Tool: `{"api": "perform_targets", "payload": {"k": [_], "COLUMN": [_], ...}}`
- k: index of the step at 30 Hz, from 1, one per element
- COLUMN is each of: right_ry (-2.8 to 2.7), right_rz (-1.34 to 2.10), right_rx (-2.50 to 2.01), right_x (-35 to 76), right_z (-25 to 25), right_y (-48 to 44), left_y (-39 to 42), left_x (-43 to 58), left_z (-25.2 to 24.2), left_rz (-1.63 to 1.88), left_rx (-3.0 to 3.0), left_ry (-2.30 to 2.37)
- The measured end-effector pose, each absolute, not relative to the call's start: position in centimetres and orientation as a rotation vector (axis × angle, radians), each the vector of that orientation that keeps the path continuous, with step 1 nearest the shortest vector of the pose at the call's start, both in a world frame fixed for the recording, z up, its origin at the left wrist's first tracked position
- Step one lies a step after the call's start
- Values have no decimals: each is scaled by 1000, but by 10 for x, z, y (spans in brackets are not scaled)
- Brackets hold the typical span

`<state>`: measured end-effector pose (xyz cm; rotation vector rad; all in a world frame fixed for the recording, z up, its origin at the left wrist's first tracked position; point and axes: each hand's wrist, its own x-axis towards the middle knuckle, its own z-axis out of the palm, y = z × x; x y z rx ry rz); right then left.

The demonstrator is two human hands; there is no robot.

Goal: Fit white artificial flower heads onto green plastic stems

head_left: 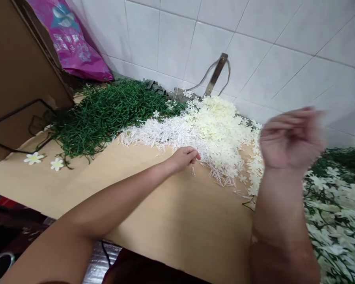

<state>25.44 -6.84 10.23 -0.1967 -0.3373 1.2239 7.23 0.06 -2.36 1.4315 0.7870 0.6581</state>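
Observation:
My left hand (185,157) is closed, its fingers curled together at the front edge of a heap of thin white stamen-like pieces (165,132). What it holds, if anything, is hidden. Raised over the right side is my right hand (290,142), smeared by motion with its fingers bent; I cannot make out anything in it. Between and behind the hands lies a pile of cream-white artificial flower heads (219,122), partly resting on the white pieces. To the left of these spreads a heap of green plastic stems (118,106).
Finished-looking white flowers on green stems (337,221) crowd the right edge. At left stand a cardboard box (14,71), a black wire frame (14,112) and a pink bag (79,47). Two loose flowers (33,158) lie on the tan board (165,213). A metal strip (216,75) leans against the tiled wall.

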Motion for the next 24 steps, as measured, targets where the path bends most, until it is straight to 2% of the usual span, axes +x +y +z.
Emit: {"api": "perform_targets", "payload": {"k": [5,9,13,18,24], "right_ry": [-1029,-1837,-2198,-2291,-2146], "right_rz": [972,381,20,-26,-121], "right_rx": [-1009,-1430,-1766,-1864,-1753], "right_x": [187,140,113,111,130], "right_z": [67,49,28,10,24], "right_y": [5,71,126,154,143], "left_y": [-1,-8,-13,-11,-10], "left_x": [71,66,64,64,65], "left_z": [-32,-32,-29,-28,-29], "left_rz": [614,564,456,385,419], "left_rx": [1661,2093,2248,2286,2338], "left_ry": [768,764,791,785,715]}}
